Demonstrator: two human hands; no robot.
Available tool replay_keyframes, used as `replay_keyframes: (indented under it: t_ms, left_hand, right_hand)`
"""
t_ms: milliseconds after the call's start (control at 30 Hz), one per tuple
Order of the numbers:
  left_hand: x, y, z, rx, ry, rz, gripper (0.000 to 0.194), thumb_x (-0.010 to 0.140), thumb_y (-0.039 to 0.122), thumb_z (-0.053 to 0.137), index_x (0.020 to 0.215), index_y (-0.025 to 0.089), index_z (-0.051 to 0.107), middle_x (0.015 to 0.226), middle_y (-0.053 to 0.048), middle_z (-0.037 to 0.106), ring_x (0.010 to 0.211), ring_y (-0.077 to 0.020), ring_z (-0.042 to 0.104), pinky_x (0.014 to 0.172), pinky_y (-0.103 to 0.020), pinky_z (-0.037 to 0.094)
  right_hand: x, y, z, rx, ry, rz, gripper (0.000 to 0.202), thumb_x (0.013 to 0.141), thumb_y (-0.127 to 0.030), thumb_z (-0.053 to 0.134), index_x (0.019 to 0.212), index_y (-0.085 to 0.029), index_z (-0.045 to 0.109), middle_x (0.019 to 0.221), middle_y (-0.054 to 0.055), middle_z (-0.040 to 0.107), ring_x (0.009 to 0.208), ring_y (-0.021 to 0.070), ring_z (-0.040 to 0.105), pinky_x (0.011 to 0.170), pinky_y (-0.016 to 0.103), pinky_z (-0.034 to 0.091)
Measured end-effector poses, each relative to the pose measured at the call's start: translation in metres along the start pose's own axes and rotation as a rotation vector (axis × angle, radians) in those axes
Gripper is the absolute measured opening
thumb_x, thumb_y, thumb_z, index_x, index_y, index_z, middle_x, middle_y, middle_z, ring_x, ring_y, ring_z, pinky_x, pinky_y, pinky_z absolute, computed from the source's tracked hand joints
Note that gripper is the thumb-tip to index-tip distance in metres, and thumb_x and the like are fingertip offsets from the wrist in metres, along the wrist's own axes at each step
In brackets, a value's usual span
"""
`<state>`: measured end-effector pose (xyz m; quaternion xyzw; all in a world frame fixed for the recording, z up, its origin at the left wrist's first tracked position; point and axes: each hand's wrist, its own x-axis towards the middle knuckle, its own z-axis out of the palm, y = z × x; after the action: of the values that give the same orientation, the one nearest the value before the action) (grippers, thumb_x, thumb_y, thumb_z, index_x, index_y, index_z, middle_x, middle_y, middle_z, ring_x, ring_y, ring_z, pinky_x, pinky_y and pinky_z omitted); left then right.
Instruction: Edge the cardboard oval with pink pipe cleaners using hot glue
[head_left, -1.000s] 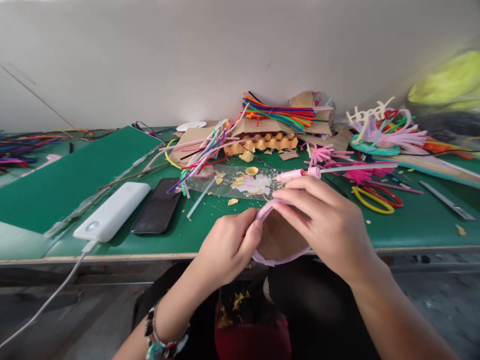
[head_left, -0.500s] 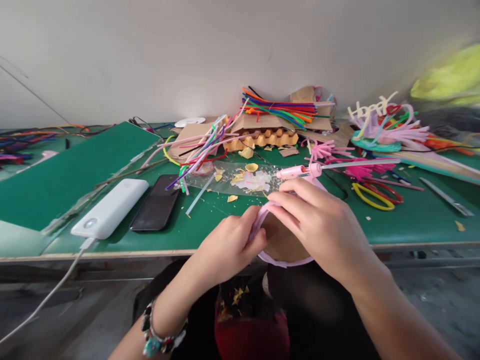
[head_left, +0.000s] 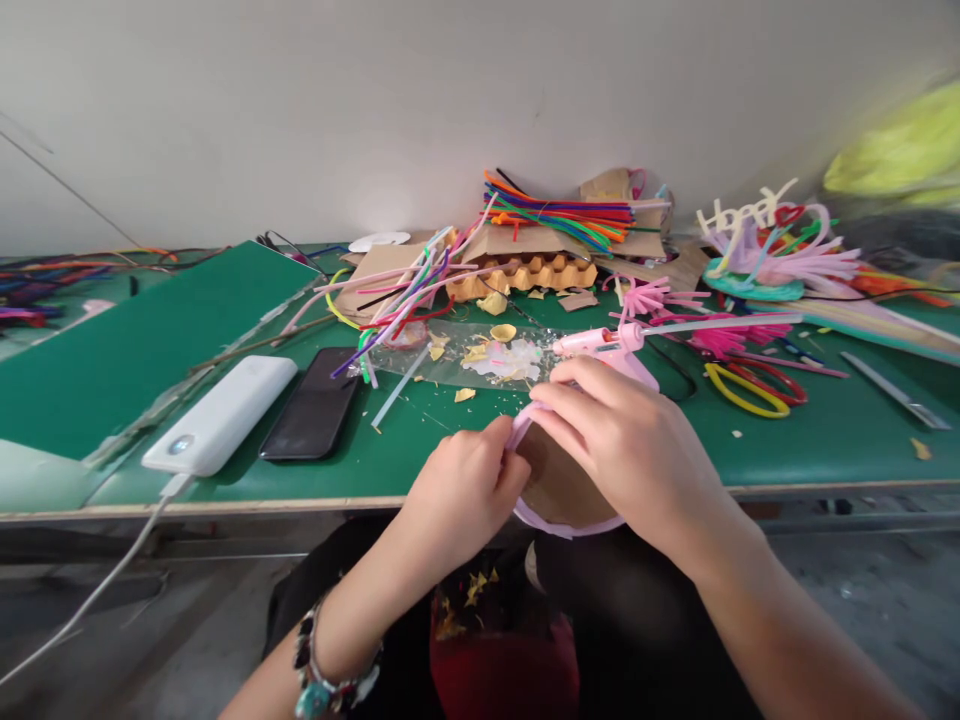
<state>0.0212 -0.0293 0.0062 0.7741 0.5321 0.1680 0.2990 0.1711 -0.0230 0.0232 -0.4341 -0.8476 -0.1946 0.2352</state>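
Observation:
Both hands hold a round brown cardboard disc point(head_left: 566, 480) in front of the table edge. A pale lilac pipe cleaner point(head_left: 559, 526) runs along the disc's rim. My left hand point(head_left: 469, 490) is closed on the left side of the rim, thumb and forefinger pinching the lilac strip. My right hand point(head_left: 634, 440) reaches over the disc from the right, its fingertips pressing the same strip at the top edge. Just beyond my right hand lies a pink glue gun point(head_left: 600, 343) with a long clear glue stick in its back. My right hand covers part of the disc.
A green table point(head_left: 420, 465) carries a white power bank point(head_left: 221, 415) with a cable, a black phone point(head_left: 311, 405), and a plastic sheet with scraps point(head_left: 480, 355). Behind are an egg carton point(head_left: 525, 278) and bundled pipe cleaners point(head_left: 559, 215). Scissors point(head_left: 746, 392) and a craft knife point(head_left: 892, 390) lie right.
My right hand has shifted slightly left along the top of the rim, and more of the glue gun's handle shows. My left hand still pinches the strip.

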Motion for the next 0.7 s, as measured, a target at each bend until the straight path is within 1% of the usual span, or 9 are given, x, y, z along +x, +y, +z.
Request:
replay_keyframes:
  t_ms: [67,100,133,267,333,533,700]
  left_hand:
    - [-0.002,0.0,-0.004,-0.115,-0.096,0.03,0.012,0.077,0.019,0.031,0.066,0.021,0.036,0.047,0.003,0.053,0.048,-0.0138,0.052,0.049,-0.023,0.029]
    - [-0.003,0.0,-0.006,-0.136,-0.121,0.037,0.012,0.078,0.022,0.032,0.067,0.021,0.038,0.048,0.003,0.054,0.048,-0.0136,0.052,0.05,-0.023,0.03]
    - [-0.004,0.0,-0.007,-0.128,-0.118,0.035,0.014,0.078,0.024,0.032,0.066,0.021,0.039,0.047,0.003,0.053,0.048,-0.0134,0.051,0.049,-0.023,0.029]
    - [-0.002,-0.003,-0.006,0.027,-0.009,0.013,0.024,0.079,0.027,0.032,0.056,0.02,0.035,0.044,0.002,0.047,0.043,-0.0118,0.043,0.048,-0.024,0.024]
    - [-0.001,-0.004,-0.003,0.073,0.022,0.006,0.025,0.079,0.026,0.033,0.055,0.02,0.034,0.044,0.002,0.046,0.043,-0.0112,0.042,0.047,-0.024,0.021]
    - [0.003,-0.004,0.003,0.201,0.056,-0.048,0.026,0.08,0.024,0.034,0.054,0.019,0.037,0.045,0.001,0.046,0.043,-0.0119,0.043,0.047,-0.025,0.017]
    - [0.005,0.0,0.006,0.35,0.078,-0.071,0.026,0.081,0.024,0.033,0.061,0.018,0.048,0.051,-0.002,0.052,0.046,-0.0148,0.045,0.047,-0.027,0.016]
  right_hand:
    - [-0.001,0.001,0.0,0.01,0.004,-0.013,0.018,0.083,-0.017,0.048,0.072,-0.014,0.063,0.075,0.004,0.059,0.063,0.0115,0.054,0.053,0.023,0.036]
    - [-0.001,0.001,0.0,0.026,-0.002,-0.018,0.019,0.083,-0.017,0.048,0.073,-0.014,0.063,0.075,0.004,0.059,0.063,0.0115,0.054,0.053,0.024,0.035]
    - [-0.001,0.001,-0.001,0.046,-0.01,-0.024,0.019,0.084,-0.017,0.047,0.074,-0.013,0.063,0.075,0.005,0.059,0.064,0.0116,0.054,0.053,0.024,0.035]
    - [-0.001,0.0,-0.001,0.088,-0.069,-0.066,0.021,0.085,-0.017,0.045,0.075,-0.014,0.063,0.075,0.005,0.058,0.066,0.0121,0.053,0.056,0.024,0.035]
    - [0.0,-0.001,-0.001,0.08,-0.084,-0.068,0.022,0.085,-0.017,0.045,0.072,-0.014,0.062,0.074,0.005,0.057,0.065,0.0121,0.053,0.057,0.025,0.035]
    - [0.0,-0.002,0.001,0.071,-0.114,-0.074,0.024,0.086,-0.018,0.043,0.07,-0.014,0.061,0.072,0.005,0.056,0.064,0.0121,0.051,0.057,0.025,0.035]
    - [0.002,-0.002,0.002,0.074,-0.113,-0.067,0.027,0.086,-0.02,0.042,0.069,-0.013,0.061,0.071,0.005,0.056,0.063,0.0123,0.051,0.056,0.025,0.035]
